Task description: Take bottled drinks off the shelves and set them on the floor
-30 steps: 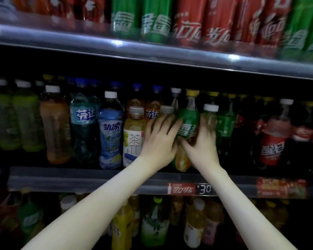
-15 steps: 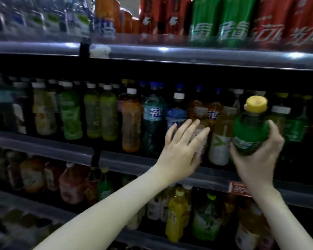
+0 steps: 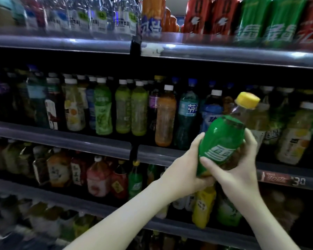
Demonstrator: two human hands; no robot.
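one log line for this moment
left hand: grips green-label bottle low | right hand: grips its side | bottle: off shelf, tilted, yellow cap on | floor: not in view

A red price tag (marked 30) and, higher, a white label.

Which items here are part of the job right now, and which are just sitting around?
In the job: green-labelled bottle with yellow cap; left hand and right hand, both gripping it.
Just there: orange drink bottle, teal bottle, price tag, all at the middle shelf.
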